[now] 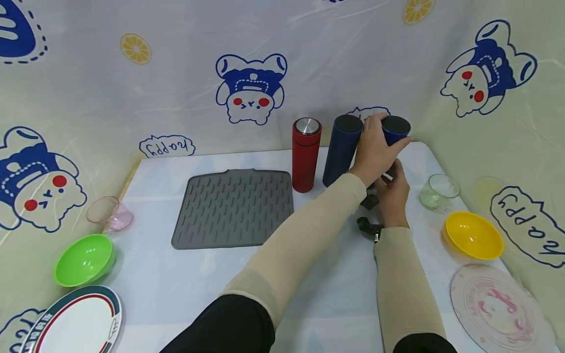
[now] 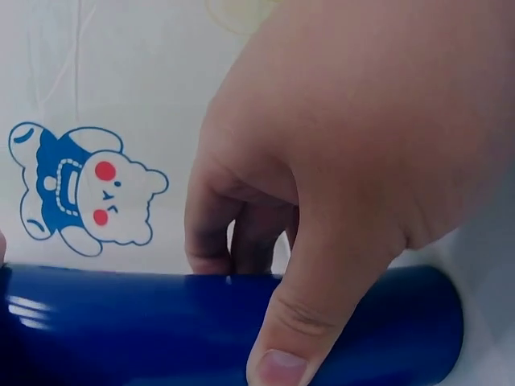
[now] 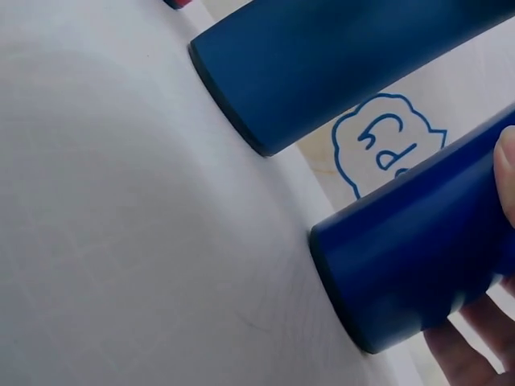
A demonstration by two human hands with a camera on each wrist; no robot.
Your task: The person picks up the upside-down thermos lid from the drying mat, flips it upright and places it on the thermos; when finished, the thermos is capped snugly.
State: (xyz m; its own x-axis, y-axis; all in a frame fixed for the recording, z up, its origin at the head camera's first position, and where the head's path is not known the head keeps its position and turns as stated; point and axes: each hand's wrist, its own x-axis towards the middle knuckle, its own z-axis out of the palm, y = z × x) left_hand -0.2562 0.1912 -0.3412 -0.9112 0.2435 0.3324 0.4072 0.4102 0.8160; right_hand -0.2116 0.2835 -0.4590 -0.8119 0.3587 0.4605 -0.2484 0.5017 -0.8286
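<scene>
At the back right of the table, both hands hold a bright blue flask (image 1: 396,128) with a dark round top. My left hand (image 1: 372,152) reaches across and grips it near the top, thumb on the right side. My right hand (image 1: 394,191) holds it lower down; the left wrist view shows its thumb (image 2: 282,366) across the blue flask (image 2: 161,322) and fingers behind. The flask's base (image 3: 346,297) is at the table, though contact is unclear. Just left stands a navy flask (image 1: 342,147), and beyond it a red flask (image 1: 306,162) with a silver lid.
A grey ridged mat (image 1: 234,211) lies left of the flasks. On the right are a green-tinted glass (image 1: 437,193), a yellow bowl (image 1: 473,236) and a pink-patterned plate (image 1: 503,309). On the left are a pink glass (image 1: 115,215), a green bowl (image 1: 86,260) and a white plate (image 1: 77,326).
</scene>
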